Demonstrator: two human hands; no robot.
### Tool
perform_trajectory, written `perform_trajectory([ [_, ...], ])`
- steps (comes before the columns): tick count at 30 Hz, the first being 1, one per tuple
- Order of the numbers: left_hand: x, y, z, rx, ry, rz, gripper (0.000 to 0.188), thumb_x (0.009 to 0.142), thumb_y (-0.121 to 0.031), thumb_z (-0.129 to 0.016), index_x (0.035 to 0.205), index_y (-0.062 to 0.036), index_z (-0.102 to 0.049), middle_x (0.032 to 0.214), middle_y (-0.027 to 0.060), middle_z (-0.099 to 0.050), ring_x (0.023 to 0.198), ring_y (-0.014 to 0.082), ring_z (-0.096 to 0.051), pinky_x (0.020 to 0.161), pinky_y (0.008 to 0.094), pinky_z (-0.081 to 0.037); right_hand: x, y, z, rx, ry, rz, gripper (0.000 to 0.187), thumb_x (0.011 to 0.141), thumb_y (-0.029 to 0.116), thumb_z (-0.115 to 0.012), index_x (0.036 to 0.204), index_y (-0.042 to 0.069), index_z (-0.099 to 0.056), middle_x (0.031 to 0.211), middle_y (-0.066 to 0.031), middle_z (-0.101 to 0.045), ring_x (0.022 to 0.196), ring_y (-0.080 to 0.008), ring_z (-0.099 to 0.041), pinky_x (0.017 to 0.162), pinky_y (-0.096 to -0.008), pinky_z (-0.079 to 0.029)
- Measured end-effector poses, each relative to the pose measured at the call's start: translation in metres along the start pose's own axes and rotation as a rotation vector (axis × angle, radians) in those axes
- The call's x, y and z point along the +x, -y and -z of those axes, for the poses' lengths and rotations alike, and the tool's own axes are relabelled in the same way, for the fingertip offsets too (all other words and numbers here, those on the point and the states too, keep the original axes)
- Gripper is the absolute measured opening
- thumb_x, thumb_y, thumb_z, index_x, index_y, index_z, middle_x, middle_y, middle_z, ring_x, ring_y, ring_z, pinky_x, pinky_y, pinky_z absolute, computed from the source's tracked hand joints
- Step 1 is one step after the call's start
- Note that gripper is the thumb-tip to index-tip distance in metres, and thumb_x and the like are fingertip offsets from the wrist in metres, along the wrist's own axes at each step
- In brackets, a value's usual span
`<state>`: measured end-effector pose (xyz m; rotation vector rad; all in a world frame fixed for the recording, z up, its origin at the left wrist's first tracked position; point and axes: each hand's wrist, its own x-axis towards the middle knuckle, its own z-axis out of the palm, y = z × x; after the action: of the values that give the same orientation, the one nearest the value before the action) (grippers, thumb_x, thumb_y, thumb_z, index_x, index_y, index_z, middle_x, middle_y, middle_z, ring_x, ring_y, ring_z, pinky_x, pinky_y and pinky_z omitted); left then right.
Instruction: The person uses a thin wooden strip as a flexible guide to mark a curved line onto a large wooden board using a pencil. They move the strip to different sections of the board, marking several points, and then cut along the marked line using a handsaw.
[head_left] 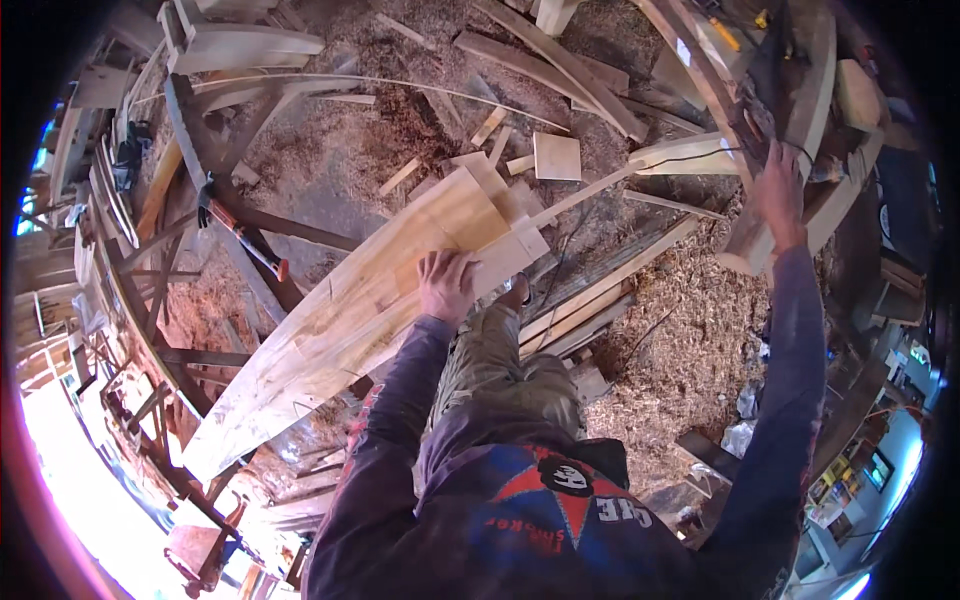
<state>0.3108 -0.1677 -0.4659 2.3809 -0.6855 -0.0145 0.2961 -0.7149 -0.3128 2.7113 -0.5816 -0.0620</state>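
A long pale wooden panel [330,310], built of joined boards and tapering toward the lower left, slants across in front of my body. My left hand [447,287] grips its near edge, with the fingers bent over the top face. Out to the right, my right arm is stretched forward. My right hand [781,197] is closed at a dark, worn piece [757,120] among curved timbers [815,90]; what its fingers hold is hidden. A thin black cord [700,155] runs up to that hand.
A hammer with an orange-and-black handle [245,240] rests on crossed beams at the left. Shavings [680,310] and offcuts, including a square board [557,157], litter the ground. Stacked planks [590,290] lie beside my legs. A curved wooden framework [110,260] stands at far left.
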Motion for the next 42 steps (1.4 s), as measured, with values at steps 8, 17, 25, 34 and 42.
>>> perform_trajectory([
  [8, -0.023, 0.015, 0.013, 0.175, -0.097, 0.213, 0.049, 0.074, -0.026, -0.074, 0.119, -0.0148, -0.059, 0.106, 0.01, -0.056, 0.098, 0.0314, -0.052, 0.086, 0.047, -0.038, 0.041, -0.006, -0.07, 0.042, 0.379, -0.075, 0.065, 0.08, 0.013, -0.068, 0.137, 0.0, -0.04, 0.133, -0.0265, -0.045, 0.119, -0.0435, -0.05, 0.1, -0.0468, -0.042],
  [17, -0.063, 0.053, 0.024, 0.268, -0.127, 0.19, 0.037, 0.075, -0.035, -0.076, 0.104, -0.0176, -0.062, 0.099, 0.0058, -0.055, 0.093, 0.0283, -0.053, 0.083, 0.0449, -0.04, 0.083, -0.003, -0.108, 0.159, 0.188, -0.108, 0.072, 0.079, 0.023, -0.071, 0.138, -0.002, -0.037, 0.124, -0.0308, -0.053, 0.116, -0.0444, -0.052, 0.099, -0.0471, -0.042],
  [25, -0.065, 0.053, 0.031, 0.266, -0.121, 0.177, 0.035, 0.074, -0.03, -0.077, 0.105, -0.0183, -0.063, 0.096, 0.0054, -0.057, 0.091, 0.0276, -0.056, 0.081, 0.0433, -0.042, 0.08, 0.023, -0.06, 0.175, 0.348, -0.083, 0.055, 0.082, 0.031, -0.066, 0.122, -0.005, -0.054, 0.114, -0.0295, -0.061, 0.111, -0.0434, -0.057, 0.094, -0.046, -0.044],
  [34, -0.053, 0.031, 0.021, 0.25, -0.177, 0.137, 0.025, 0.075, -0.024, -0.072, 0.097, -0.0149, -0.065, 0.096, 0.0051, -0.06, 0.093, 0.0286, -0.056, 0.082, 0.0438, -0.041, -0.019, -0.042, 0.024, 0.858, -0.203, -0.467, 0.04, 0.087, 0.038, -0.064, 0.069, 0.002, -0.063, 0.06, -0.0085, -0.06, 0.057, -0.0188, -0.06, 0.057, -0.033, -0.045],
  [42, -0.005, -0.02, -0.046, 0.189, -0.195, 0.129, 0.023, 0.08, -0.025, -0.066, 0.101, -0.0152, -0.066, 0.099, 0.0035, -0.063, 0.099, 0.0281, -0.054, 0.087, 0.0439, -0.039, -0.196, -0.034, 0.084, 1.148, -0.513, -0.275, 0.028, 0.093, 0.018, -0.059, 0.071, 0.003, -0.054, 0.061, -0.0039, -0.052, 0.057, -0.015, -0.05, 0.061, -0.0318, -0.043],
])
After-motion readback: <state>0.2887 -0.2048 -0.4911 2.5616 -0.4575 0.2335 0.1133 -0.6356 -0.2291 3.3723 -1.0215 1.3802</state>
